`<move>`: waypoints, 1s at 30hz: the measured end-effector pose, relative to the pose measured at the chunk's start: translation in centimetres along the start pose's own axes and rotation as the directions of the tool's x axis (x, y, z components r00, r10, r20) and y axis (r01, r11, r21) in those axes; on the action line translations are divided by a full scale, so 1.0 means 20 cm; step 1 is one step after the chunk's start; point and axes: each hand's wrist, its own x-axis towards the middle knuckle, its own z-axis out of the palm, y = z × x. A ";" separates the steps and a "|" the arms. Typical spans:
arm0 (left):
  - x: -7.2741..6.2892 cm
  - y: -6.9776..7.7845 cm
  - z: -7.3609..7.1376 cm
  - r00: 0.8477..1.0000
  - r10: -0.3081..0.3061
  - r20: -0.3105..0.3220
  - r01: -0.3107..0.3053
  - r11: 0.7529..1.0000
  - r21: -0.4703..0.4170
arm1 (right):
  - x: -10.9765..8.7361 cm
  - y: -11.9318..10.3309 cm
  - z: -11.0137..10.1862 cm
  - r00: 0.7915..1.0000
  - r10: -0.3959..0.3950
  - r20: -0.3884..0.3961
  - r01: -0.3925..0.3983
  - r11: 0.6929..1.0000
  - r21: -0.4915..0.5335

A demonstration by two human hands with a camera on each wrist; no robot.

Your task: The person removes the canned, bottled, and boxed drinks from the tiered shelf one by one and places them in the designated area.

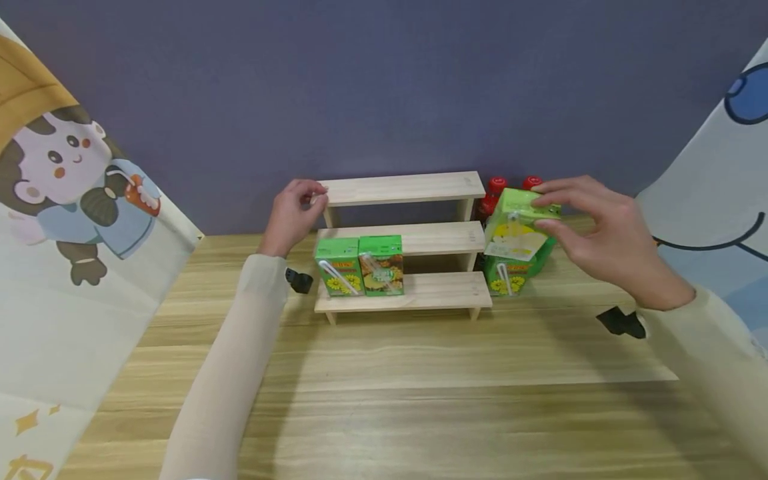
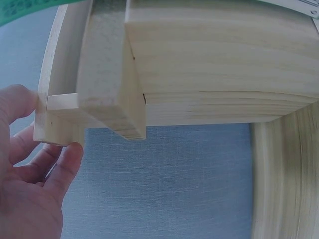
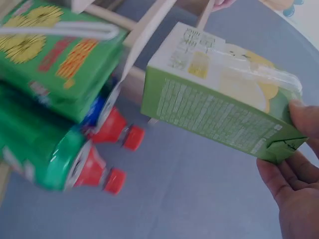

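A three-tier wooden step shelf [image 1: 444, 291] stands against the wall. My left hand [image 1: 291, 217] holds the left end of its top board [image 1: 402, 189], and in the left wrist view the thumb and fingers [image 2: 68, 162] lie on opposite sides of the board's end. To the right of the shelf, my right hand [image 1: 606, 230] grips a light green and white drink carton [image 1: 514, 235] with a yellow fruit picture. The carton is tilted and raised above a darker green drink carton [image 1: 506, 277] with yellow flowers and a straw.
Two green drink cartons, one with flowers [image 1: 342, 267] and one beside it [image 1: 382, 265], stand on the bottom tier at left. Behind the held carton are red-capped bottles [image 3: 114, 180] and a green can [image 3: 50, 149]. Cartoon-printed panels [image 1: 72, 200] flank the wooden table [image 1: 384, 413].
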 end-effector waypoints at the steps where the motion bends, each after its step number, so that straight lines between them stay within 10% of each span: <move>1: 0.00 0.00 0.00 1.000 0.002 -0.001 -0.002 1.000 -0.001 | -0.02 0.02 -0.01 1.000 0.014 0.000 -0.014 1.000 -0.019; 19: 0.00 0.00 0.00 1.000 0.006 0.003 -0.006 1.000 0.002 | -0.26 0.22 -0.21 0.990 0.129 0.062 -0.112 0.968 -0.223; 30: 0.00 0.01 0.00 1.000 0.008 -0.008 -0.008 1.000 0.004 | -0.42 0.46 -0.04 0.960 0.217 0.180 -0.194 0.972 -0.133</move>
